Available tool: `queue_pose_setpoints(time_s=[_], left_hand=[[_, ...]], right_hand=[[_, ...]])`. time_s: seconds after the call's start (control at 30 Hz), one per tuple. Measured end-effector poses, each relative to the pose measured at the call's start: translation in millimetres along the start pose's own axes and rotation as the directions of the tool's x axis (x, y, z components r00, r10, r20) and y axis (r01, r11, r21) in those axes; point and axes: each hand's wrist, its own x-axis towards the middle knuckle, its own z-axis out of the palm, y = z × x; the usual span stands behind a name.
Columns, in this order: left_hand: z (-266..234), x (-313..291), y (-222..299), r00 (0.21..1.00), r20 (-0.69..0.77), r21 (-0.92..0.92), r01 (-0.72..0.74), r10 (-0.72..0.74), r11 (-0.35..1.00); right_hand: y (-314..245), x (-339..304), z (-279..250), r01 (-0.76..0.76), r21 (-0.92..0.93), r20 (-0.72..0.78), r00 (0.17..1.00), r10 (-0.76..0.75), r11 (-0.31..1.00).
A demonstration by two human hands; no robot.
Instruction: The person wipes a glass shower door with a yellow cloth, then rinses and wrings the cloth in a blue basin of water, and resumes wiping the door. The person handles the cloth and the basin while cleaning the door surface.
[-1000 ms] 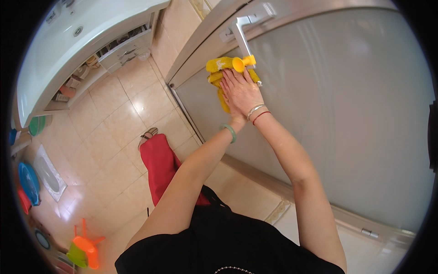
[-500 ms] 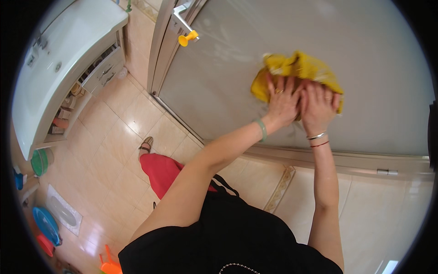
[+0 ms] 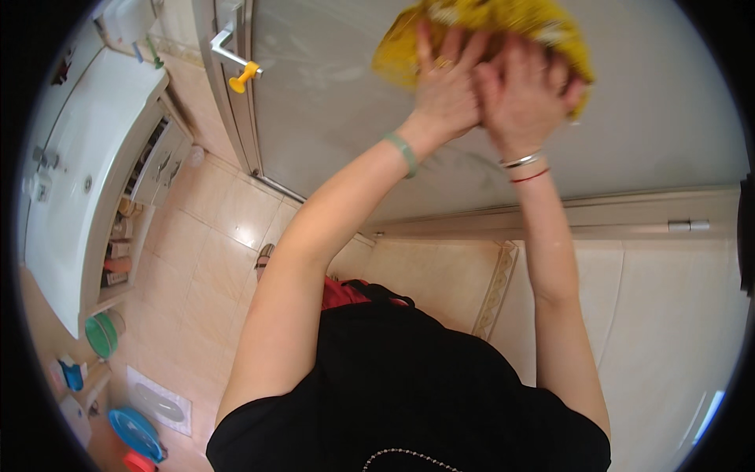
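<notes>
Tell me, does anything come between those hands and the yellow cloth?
Nothing visible does: the left hand and right hand both rest directly on the yellow cloth. The door handle is off to the left, clear of them.

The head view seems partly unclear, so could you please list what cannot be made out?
Yellow cloth (head view): cut off by the top edge, and blurred.
Left hand, right hand (head view): palms hidden by their backs.
Red trousers (head view): mostly hidden by black top and left arm.
</notes>
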Motion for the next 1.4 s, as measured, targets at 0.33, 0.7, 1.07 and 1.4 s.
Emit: queue_pose_setpoints(time_s=[0.33, 0.7, 1.07, 1.4], left_hand=[[-29.9, -214.4, -12.5, 0.622, 0.783, 0.047, -0.064, 0.003, 0.997], [30.0, -37.0, 92.2, 0.761, 0.42, -0.094, -0.505, 0.494, 0.858], [33.0, 158.9, 209.7, 0.765, 0.083, -0.048, -0.638, 0.639, 0.769], [51.3, 20.6, 157.7, 0.59, 0.308, -0.225, -0.717, 0.746, 0.66]], right_hand=[[-71.3, -231.4, 7.2, -0.189, 0.285, 0.445, 0.895, 0.045, 0.94], [36.9, -137.5, -34.1, -0.555, 0.19, -0.081, 0.813, 0.576, 0.81], [176.9, 4.5, -113.5, -0.531, 0.055, -0.389, 0.769, 0.507, 0.846], [86.8, -144.4, -48.2, -0.747, 0.125, -0.168, 0.633, 0.756, 0.653]])
